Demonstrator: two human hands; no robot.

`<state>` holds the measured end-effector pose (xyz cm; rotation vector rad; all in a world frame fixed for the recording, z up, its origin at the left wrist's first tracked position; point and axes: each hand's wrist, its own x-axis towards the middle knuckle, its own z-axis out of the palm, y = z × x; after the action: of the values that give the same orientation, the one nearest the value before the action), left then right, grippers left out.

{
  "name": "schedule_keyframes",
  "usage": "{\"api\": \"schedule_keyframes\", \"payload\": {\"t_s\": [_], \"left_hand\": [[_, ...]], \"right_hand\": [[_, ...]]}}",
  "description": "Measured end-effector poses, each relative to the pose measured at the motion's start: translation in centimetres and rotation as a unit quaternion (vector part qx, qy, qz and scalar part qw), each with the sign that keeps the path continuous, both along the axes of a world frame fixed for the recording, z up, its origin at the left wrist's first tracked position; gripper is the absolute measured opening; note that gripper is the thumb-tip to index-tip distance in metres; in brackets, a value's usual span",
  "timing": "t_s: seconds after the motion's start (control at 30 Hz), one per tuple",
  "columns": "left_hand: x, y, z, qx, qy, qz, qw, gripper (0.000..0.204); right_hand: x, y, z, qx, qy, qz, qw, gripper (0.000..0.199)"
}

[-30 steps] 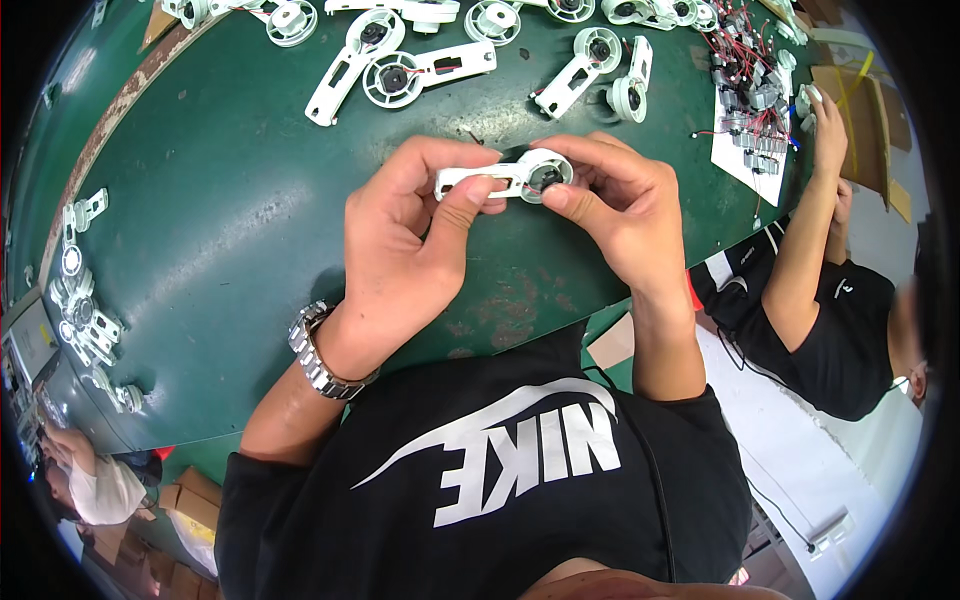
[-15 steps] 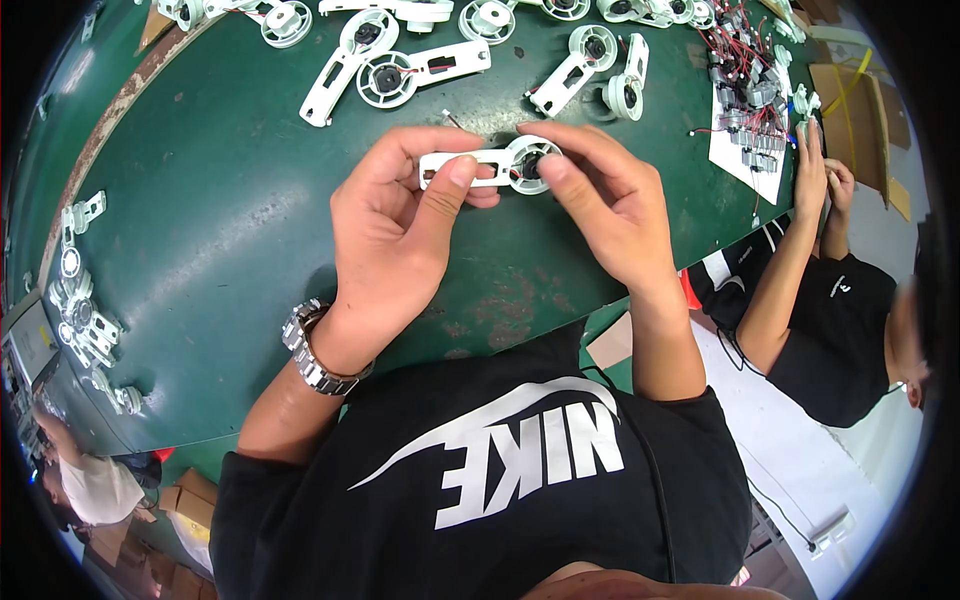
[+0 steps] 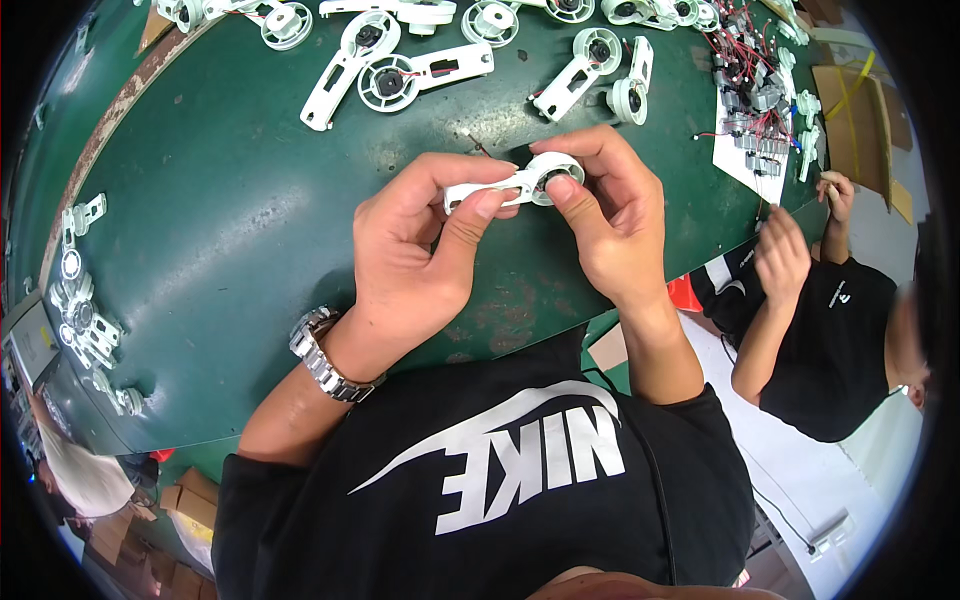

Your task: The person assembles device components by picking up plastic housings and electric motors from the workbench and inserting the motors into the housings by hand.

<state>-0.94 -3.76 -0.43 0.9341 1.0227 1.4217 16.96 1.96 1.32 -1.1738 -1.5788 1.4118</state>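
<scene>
Both my hands hold one white plastic housing (image 3: 512, 187), a flat slotted arm ending in a round spoked ring with a black motor in it. My left hand (image 3: 420, 235) pinches the slotted arm between thumb and fingers. With its thumb on the black motor, my right hand (image 3: 612, 215) is closed round the ring end. A thin wire with a small connector (image 3: 474, 142) sticks out behind the part. The piece is tilted and held above the green table (image 3: 250, 250). My fingers hide part of its underside.
Several similar white housings (image 3: 390, 82) lie along the far side. More of them (image 3: 85, 315) lie at the left edge. Right of them, small motors with red wires (image 3: 755, 100) are heaped on a white sheet (image 3: 735, 165). A co-worker's hand (image 3: 782, 255) is at the right table edge.
My hands have shifted slightly right and tilted the housing, so its ring now shows more edge-on. The co-worker's near hand has drawn back from a white part, which now lies on the table.
</scene>
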Motion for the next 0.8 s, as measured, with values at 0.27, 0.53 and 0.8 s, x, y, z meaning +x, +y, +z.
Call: {"api": "schedule_keyframes", "payload": {"t_s": [0.27,0.53,0.8], "left_hand": [[-0.6,0.5,0.6,-0.055,-0.069,0.011,0.996,0.021],[-0.2,0.3,0.5,-0.048,-0.095,0.012,0.994,0.021],[-0.3,-0.2,0.5,-0.036,-0.071,0.005,0.997,0.020]], "right_hand": [[-0.2,0.4,1.2,-0.029,0.000,0.008,1.000,0.027],[0.9,0.6,-0.1,0.040,-0.057,0.041,0.997,0.037],[0.1,-0.6,-1.2,0.147,-0.125,-0.016,0.981,0.037]]}}
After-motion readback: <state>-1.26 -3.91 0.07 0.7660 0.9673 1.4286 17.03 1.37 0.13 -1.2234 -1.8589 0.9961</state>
